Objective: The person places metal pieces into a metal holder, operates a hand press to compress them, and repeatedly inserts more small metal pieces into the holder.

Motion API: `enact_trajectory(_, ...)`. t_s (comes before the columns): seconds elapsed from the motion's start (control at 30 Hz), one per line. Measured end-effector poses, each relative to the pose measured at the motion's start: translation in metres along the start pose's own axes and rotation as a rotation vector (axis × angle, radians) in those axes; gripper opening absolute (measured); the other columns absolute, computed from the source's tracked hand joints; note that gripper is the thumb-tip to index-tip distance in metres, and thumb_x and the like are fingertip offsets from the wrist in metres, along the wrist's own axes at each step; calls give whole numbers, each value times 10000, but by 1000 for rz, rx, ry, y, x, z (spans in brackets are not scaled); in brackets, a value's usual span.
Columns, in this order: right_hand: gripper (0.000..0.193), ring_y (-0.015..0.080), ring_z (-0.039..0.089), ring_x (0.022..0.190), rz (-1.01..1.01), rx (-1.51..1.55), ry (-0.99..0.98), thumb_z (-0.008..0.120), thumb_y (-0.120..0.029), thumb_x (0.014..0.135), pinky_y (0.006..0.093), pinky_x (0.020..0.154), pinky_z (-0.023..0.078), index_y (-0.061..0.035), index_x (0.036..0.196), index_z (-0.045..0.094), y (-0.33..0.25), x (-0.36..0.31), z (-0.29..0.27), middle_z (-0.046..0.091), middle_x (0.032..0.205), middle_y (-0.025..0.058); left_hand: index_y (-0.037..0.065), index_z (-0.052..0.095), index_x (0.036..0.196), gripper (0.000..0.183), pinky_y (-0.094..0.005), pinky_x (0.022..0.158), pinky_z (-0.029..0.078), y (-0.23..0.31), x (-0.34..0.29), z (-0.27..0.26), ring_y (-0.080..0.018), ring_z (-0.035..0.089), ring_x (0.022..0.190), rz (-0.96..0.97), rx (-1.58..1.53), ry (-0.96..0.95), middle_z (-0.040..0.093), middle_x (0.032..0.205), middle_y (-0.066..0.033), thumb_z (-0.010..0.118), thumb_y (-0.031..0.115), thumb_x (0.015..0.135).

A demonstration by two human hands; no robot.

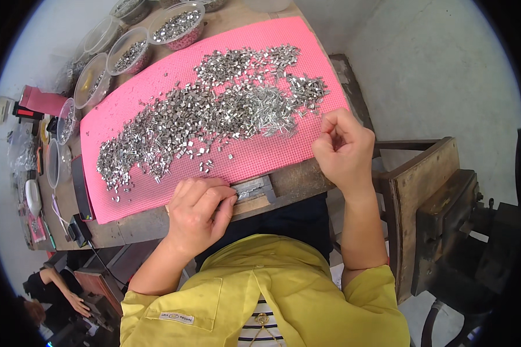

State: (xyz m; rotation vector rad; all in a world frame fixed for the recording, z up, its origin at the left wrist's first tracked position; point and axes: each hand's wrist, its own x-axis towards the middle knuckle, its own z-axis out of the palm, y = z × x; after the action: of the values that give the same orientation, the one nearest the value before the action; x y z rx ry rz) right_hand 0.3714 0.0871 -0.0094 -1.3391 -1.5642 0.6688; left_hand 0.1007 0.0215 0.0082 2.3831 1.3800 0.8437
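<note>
We see loose heaps of small, silvery metal pieces (185, 115) spread over a pink, textured rectangular mat (272, 159) on a brown wooden desk (304, 178). Our left hand (197, 209) rests by the mat's near edge, fingers curled, just beside a narrow grey metal fixture (250, 190); our right hand (345, 147) is raised near the mat's right edge, fingers bent in toward the thumb. Whether either grasps a piece, we cannot tell.

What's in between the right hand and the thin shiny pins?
Just a bare strip of pink mat; the head view shows it between the right hand and the thin shiny pins.
</note>
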Motion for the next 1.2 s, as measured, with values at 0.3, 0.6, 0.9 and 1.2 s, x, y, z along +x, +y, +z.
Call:
enact_trajectory(0.3, 149, -28, 407, 581, 164, 356, 29, 604, 104, 765, 184, 507, 298, -29, 765, 538, 0, -5, -3, 476, 634, -86, 76, 697, 949, 246, -379, 691, 466, 13, 7, -4, -256, 636, 777, 99, 203, -33, 706, 953, -47, 801, 8, 737)
enact_trajectory(0.6, 126, -11, 465, 607, 175, 300, 3, 599, 98, 784, 196, 517, 347, -20, 798, 558, 0, -8, -1, 519, 668, -60, 71, 764, 1003, 231, -367, 674, 498, 10, 7, -9, -243, 683, 768, 152, 212, -40, 751, 972, -66, 825, 74, 781)
enact_trajectory(0.9, 107, 123, 735, 816, 18, 168, -99, 696, 33, 933, 274, 720, 575, 4, 1028, 735, -19, -19, 10, 766, 888, 74, 91, 814, 976, 166, -376, 678, 564, -41, 46, -13, -267, 715, 770, -97, 52, 39, 740, 871, -73, 847, 160, 828)
enact_trajectory(1.2, 82, 275, 656, 914, -152, 154, -253, 703, 14, 906, 369, 790, 531, -23, 979, 720, -37, -40, 33, 691, 1002, 112, 93, 800, 863, 104, -384, 655, 537, -28, 59, -3, -266, 685, 743, -30, 261, -30, 699, 814, -47, 853, 118, 777)
